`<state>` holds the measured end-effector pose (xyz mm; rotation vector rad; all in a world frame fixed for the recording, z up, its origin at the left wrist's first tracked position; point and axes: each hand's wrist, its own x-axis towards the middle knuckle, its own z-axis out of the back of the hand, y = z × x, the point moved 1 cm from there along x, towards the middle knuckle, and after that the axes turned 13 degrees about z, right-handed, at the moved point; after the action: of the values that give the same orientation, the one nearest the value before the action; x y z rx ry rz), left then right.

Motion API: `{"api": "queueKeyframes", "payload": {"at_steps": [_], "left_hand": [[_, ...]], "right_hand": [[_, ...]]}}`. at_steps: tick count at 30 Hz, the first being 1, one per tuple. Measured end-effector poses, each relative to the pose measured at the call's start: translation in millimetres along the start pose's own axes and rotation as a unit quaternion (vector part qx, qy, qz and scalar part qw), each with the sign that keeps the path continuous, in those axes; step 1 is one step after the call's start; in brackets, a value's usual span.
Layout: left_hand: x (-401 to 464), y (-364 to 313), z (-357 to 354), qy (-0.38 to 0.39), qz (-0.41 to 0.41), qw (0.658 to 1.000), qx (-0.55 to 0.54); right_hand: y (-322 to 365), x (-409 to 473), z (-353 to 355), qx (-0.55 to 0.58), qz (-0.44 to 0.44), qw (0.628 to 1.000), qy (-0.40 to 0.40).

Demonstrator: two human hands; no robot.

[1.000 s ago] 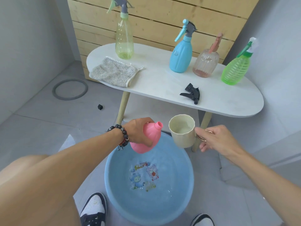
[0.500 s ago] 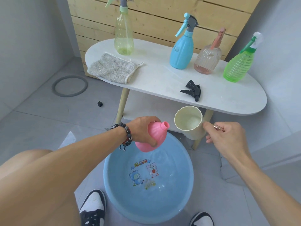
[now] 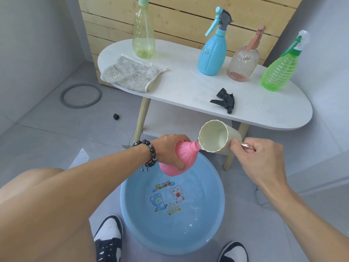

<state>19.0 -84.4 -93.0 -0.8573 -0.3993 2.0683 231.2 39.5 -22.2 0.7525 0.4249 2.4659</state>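
Now cup (image 3: 217, 137) tips — lip touching pink bottle (image 3: 179, 157).

Your pink bottle (image 3: 181, 157) is smooth, matt plastic, and your cream cup (image 3: 215, 137) looks like matt plastic too. Below them, the blue basin (image 3: 136, 224) is glossy plastic. The bench (image 3: 181, 86) has a matt white top carrying a rough, nubby cloth (image 3: 130, 73), and behind it you see bare wooden slats (image 3: 179, 21).
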Motion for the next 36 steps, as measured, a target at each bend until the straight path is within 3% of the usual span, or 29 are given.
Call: {"api": "queueKeyframes", "payload": {"at_steps": [36], "left_hand": [[-1.6,2.4,-3.2,0.026,0.025,0.999,0.020]], "right_hand": [[-6.6,0.1,0.6,-0.091,0.117,0.987,-0.059]]}}
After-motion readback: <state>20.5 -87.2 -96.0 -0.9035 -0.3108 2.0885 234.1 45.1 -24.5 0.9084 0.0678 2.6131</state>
